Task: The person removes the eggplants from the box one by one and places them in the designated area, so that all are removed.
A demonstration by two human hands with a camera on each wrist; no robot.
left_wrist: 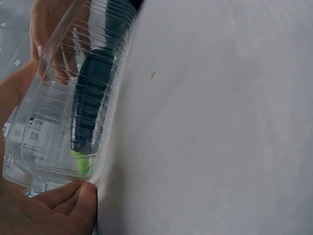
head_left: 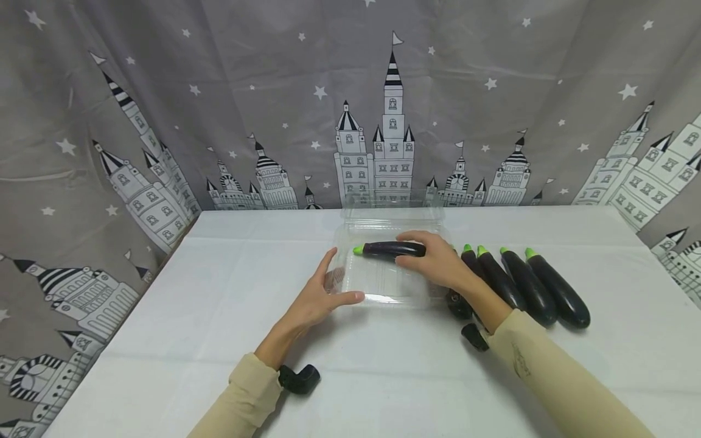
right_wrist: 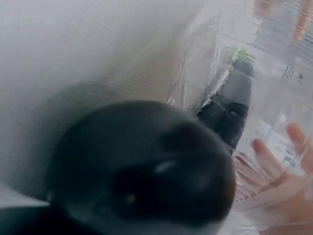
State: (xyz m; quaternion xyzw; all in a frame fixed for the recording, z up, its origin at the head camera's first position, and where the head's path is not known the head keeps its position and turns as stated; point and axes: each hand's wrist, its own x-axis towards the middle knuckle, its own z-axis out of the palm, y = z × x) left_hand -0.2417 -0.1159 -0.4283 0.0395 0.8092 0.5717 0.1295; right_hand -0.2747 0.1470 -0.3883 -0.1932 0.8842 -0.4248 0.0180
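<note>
A dark eggplant [head_left: 386,249] with a bright green stem end lies inside a clear plastic clamshell container [head_left: 378,289], stem toward the left. My right hand [head_left: 432,258] is at its thick end, thumb on the near side and fingers on the far side, with a gap around it. Seen through the clear wall in the right wrist view, those fingers [right_wrist: 274,161] are spread beside the eggplant [right_wrist: 227,105]. My left hand [head_left: 317,295] rests on the container's front left corner with thumb and fingers spread along its edges; the left wrist view has its fingertips [left_wrist: 85,198] at the rim.
Several more eggplants [head_left: 528,286] lie side by side right of the container, under and beyond my right forearm. One rounded end [right_wrist: 146,166] fills the right wrist view. The container's raised lid [head_left: 391,210] stands toward the grey castle-print curtain [head_left: 301,109]. A white cloth covers the table [head_left: 219,292].
</note>
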